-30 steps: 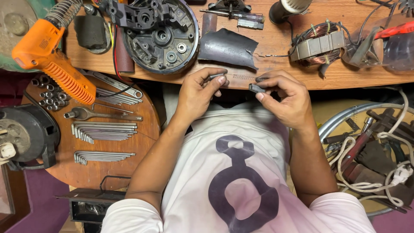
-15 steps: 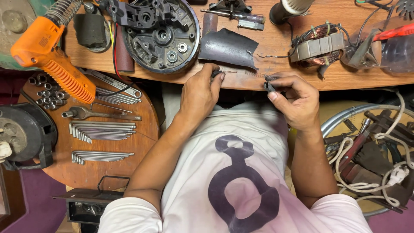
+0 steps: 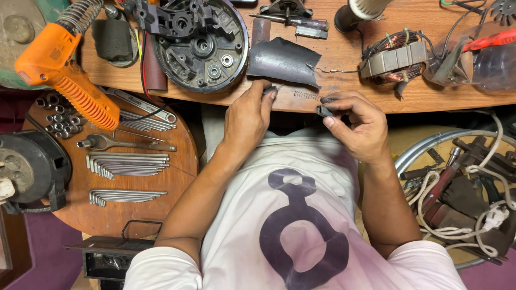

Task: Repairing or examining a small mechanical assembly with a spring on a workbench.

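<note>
My left hand (image 3: 248, 117) rests at the front edge of the wooden bench (image 3: 344, 59), its fingertips pinched on a small dark part (image 3: 270, 89) just below a curled dark sheet of metal (image 3: 284, 60). My right hand (image 3: 359, 124) holds a small black piece (image 3: 324, 111) between thumb and fingers, beside it to the right. A thin coil spring (image 3: 306, 95) lies on the bench edge between the two hands.
A round motor housing (image 3: 200, 43) sits at the back left, a copper-wound stator (image 3: 396, 59) at the right. An orange soldering gun (image 3: 70, 75) overhangs a round side table (image 3: 177, 161) with wrenches, hex keys and sockets. A tub of tools and white cord (image 3: 462, 198) is at the right.
Both hands have moved forward from my chest to the bench edge. My left hand's fingertips now touch the bench beside the spring; my right hand has turned its small piece.
</note>
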